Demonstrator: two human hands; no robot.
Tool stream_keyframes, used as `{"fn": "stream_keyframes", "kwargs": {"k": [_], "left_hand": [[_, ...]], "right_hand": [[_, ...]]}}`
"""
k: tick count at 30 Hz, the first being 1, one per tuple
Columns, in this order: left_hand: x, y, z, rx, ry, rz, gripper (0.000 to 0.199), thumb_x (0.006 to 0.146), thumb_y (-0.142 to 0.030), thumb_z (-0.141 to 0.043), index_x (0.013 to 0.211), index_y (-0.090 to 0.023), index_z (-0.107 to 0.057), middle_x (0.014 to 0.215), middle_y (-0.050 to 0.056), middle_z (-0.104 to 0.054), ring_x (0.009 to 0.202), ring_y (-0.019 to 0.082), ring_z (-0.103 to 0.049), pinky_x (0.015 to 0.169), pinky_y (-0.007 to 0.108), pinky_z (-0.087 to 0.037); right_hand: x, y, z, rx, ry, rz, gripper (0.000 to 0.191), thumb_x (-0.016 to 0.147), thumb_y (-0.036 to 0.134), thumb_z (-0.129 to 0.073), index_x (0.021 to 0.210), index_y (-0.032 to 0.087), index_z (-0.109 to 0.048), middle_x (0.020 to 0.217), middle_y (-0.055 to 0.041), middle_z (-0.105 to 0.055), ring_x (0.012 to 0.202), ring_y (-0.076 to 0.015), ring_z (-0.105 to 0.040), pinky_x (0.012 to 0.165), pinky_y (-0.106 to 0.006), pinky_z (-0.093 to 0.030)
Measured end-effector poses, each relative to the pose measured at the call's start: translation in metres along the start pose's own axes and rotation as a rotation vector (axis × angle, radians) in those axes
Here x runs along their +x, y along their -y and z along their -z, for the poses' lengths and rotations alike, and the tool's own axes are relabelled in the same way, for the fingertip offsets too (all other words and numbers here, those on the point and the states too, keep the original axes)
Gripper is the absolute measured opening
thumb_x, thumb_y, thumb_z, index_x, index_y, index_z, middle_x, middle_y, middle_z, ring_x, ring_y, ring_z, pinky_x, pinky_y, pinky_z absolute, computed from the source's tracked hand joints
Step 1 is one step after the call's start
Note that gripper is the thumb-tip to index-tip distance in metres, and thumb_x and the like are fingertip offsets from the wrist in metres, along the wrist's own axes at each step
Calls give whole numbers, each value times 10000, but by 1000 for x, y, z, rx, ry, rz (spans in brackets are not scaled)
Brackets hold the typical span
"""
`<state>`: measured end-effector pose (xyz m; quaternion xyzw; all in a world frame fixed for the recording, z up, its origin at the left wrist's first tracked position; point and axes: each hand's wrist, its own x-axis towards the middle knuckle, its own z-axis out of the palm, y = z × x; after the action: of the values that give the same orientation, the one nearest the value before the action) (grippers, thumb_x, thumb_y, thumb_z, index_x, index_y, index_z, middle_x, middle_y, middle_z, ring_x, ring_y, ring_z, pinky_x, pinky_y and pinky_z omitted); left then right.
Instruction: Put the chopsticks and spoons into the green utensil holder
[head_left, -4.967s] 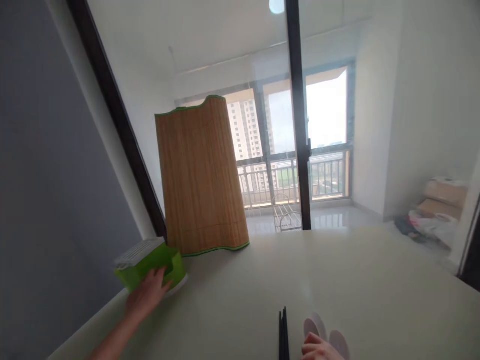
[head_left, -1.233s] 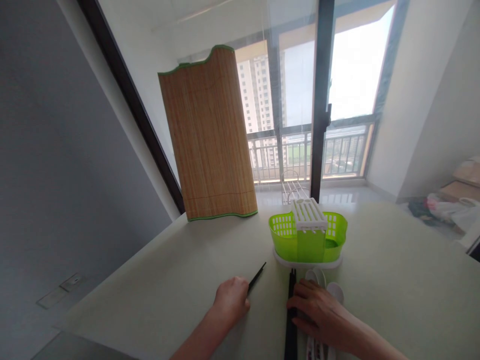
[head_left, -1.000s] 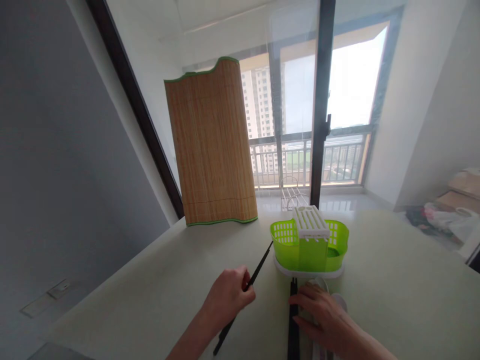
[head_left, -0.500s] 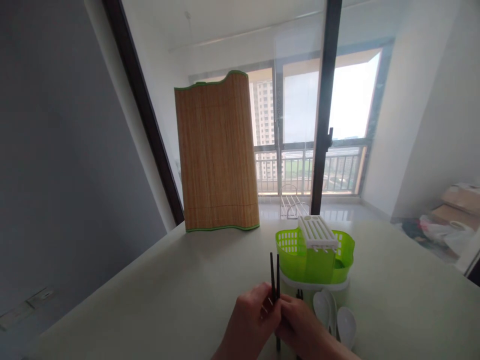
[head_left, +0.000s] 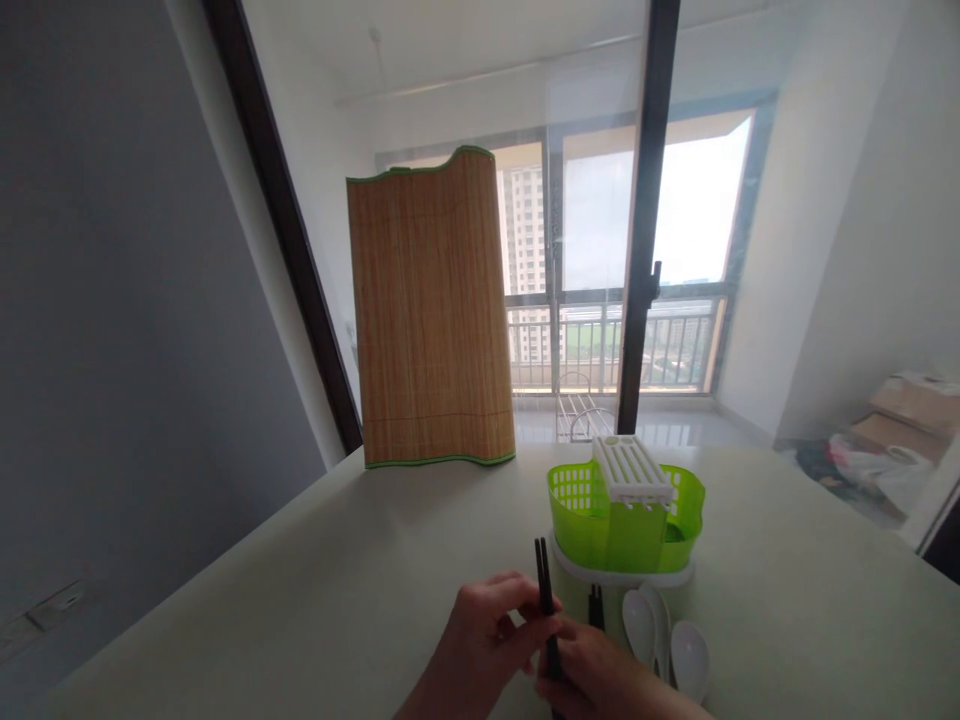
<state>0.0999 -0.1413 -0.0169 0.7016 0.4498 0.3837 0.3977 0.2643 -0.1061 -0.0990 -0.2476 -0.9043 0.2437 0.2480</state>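
Both hands, left (head_left: pixel 499 635) and right (head_left: pixel 592 665), are gripping the black chopsticks (head_left: pixel 546 590) between them, near the green basket (head_left: pixel 581 530).

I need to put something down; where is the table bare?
Bare table lies left of the left hand, up to the bamboo mat, and right of the green basket and white spoons. Crowded: around the right hand and chopsticks.

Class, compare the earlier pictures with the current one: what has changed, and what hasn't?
The green basket moved right across the table, to just beyond the spoons. The left hand released it and now holds black chopsticks with the right hand, which has left the spoons. The slatted mat still stands upright.
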Motion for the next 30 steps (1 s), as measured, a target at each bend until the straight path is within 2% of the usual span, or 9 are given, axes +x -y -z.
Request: {"fn": "stream_keyframes", "kwargs": {"k": [3,6,9,12,15,19,24,30], "left_hand": [[4,-19,14,127,-50,-87,160,800,-319,-616,842,-210,-726,801,17,-661,649,103,-612,546,164,-516],[20,-50,37,139,-220,-175,205,790,-361,-632,859,-190,-721,781,15,-682,580,95,-597,508,179,-522],[54,-83,56,123,-379,-305,275,767,-398,-650,886,-160,-715,770,17,-694,627,122,-625,529,203,-549],[101,-99,59,163,-399,-388,284,773,-391,-639,909,-153,-714,761,12,-701,666,131,-644,557,206,-556],[149,-88,44,209,-328,-360,250,784,-349,-626,885,-137,-713,750,25,-706,651,132,-650,542,200,-542],[190,-48,16,235,-215,-228,217,785,-320,-628,809,-116,-696,712,35,-697,623,131,-653,539,214,-542],[207,-7,-4,247,-122,-164,193,769,-307,-642,793,-123,-696,694,26,-702,617,135,-663,569,228,-547],[216,4,-12,248,-34,-142,173,760,-279,-643,768,-115,-698,706,43,-713,622,152,-676,585,252,-555]], "right_hand": [[-7,0,9,-13,15,-50,266,669,117,-567,927,179,-585,949,-68,-612,670,-136,-592,597,-216,-472],[-21,3,28,-76,-128,-72,228,764,145,-530,985,184,-570,880,-52,-604,661,-132,-588,584,-212,-459],[-39,2,46,-259,-358,-6,209,880,138,-425,1006,203,-578,805,-41,-609,694,-146,-591,621,-240,-455],[-52,-3,54,-453,-498,110,209,884,134,-455,1036,193,-586,739,-40,-623,664,-162,-594,593,-256,-455],[-57,-8,54,-608,-536,191,188,868,139,-485,1007,185,-603,659,-30,-623,593,-165,-590,541,-261,-459],[-55,-9,54,-710,-533,227,178,862,126,-467,943,171,-619,601,-32,-614,544,-169,-585,498,-267,-463],[-52,-10,56,-730,-547,242,189,844,103,-468,936,149,-627,592,-41,-621,534,-175,-593,479,-270,-468],[-48,-12,53,-755,-607,246,177,822,87,-482,875,164,-632,541,-20,-609,489,-162,-583,446,-257,-452]]}}
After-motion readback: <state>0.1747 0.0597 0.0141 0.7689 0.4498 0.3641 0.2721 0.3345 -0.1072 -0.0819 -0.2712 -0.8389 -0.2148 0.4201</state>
